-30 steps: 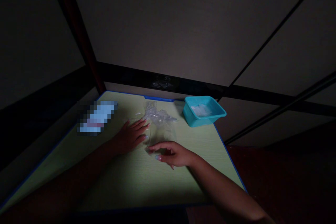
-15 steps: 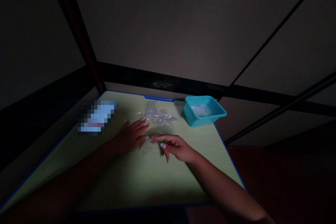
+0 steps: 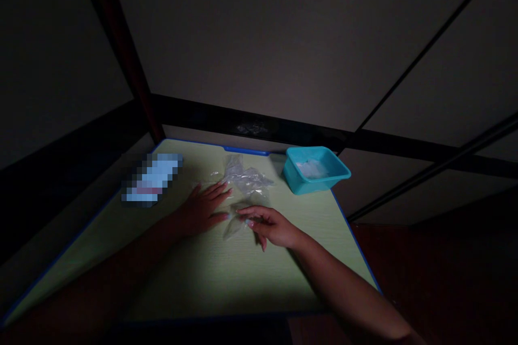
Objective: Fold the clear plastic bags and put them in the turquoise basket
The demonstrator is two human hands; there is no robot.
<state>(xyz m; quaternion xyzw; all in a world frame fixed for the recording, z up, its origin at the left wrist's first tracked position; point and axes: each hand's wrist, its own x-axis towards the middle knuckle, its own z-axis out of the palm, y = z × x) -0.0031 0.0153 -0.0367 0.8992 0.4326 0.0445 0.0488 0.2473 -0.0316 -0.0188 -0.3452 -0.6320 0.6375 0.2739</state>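
Crumpled clear plastic film, seemingly a bag (image 3: 245, 178), lies across the middle of the table. My left hand (image 3: 204, 207) rests flat with fingers spread, its fingertips on or beside the film's left side. Close by on the right, my right hand (image 3: 271, 226) has its thumb and forefinger at a near flap of the film, in what looks like a loose pinch. The other fingers of that hand curl downward. Dim light hides exactly where the fingertips meet the plastic.
A turquoise plastic basket (image 3: 293, 172) with whitish, film-like contents stands at the table's back right. A blurred-out, phone-like object (image 3: 154, 178) lies at the left. The pale table (image 3: 226, 280) has a blue edge, with dark-banded panels (image 3: 259, 54) behind it.
The near flap of plastic shows more plainly beside my right thumb, and the right fingers have shifted slightly. My left hand stays almost in place.
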